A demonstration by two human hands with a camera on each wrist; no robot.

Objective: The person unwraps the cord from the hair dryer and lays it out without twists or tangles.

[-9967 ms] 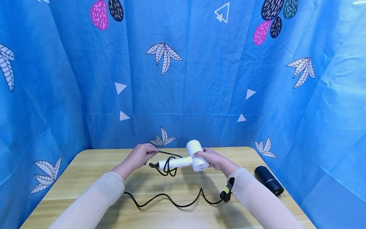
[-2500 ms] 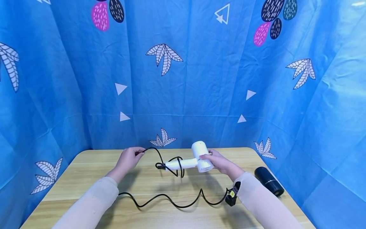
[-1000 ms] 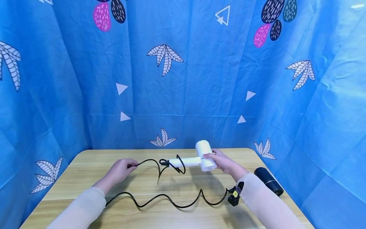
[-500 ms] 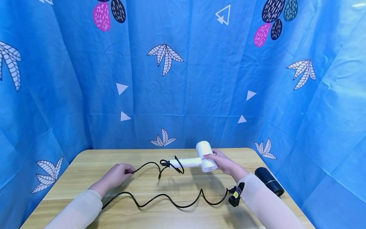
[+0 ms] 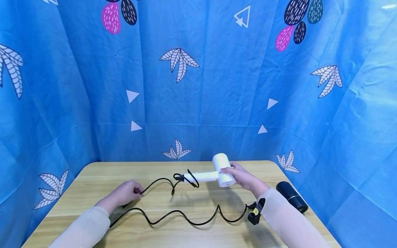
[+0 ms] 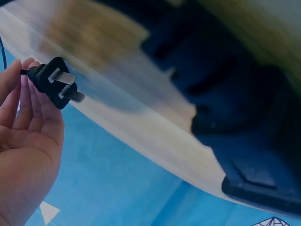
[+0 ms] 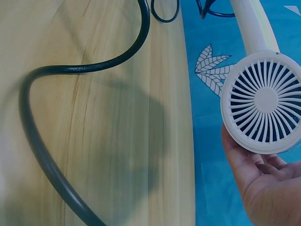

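My right hand point(image 5: 245, 176) grips the barrel of a white hair dryer point(image 5: 221, 162), held above the table with its handle pointing left. The round slatted grille point(image 7: 265, 100) faces the camera in the right wrist view. A black power cord point(image 5: 161, 178) leaves the handle end, and a loose loop still crosses the handle. On the left, my left hand point(image 5: 125, 193) pinches this cord low over the table. In the left wrist view, thumb and fingertips hold it just behind a black two-pin plug point(image 6: 52, 84), its flat metal prongs pointing away from the hand.
A thicker black cable point(image 5: 180, 211) lies in waves across the wooden table point(image 5: 186, 237), reaching a black device point(image 5: 254, 217) at the right cuff. A black cylinder point(image 5: 291, 196) lies near the right edge. Blue patterned curtains point(image 5: 198, 103) enclose the back and sides.
Over ten seconds my left hand has moved left and nearer, drawing the cord out; fewer loops wrap the handle. My right hand has shifted the hair dryer slightly right, then stayed nearly still.
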